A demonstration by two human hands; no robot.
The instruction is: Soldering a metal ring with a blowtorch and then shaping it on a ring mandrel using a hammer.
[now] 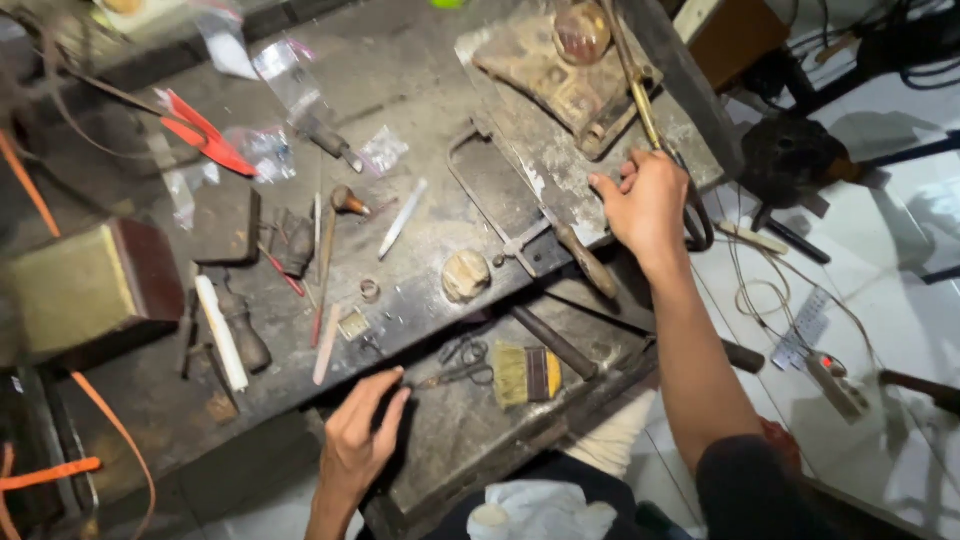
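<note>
The left hand [358,440] rests with fingers loosely extended and grasping nothing on the front edge of the workbench [430,250], just left of the open drawer [470,420], where scissors [455,362] and a brush [525,374] lie; steadying the bench there looks sensible. Further right along the bench, the right hand [645,205] is curled around the brass torch tube [640,95] beside the soldering block [555,75]; a firm, low hold seems wise, keeping the hose [700,225] untangled.
</note>
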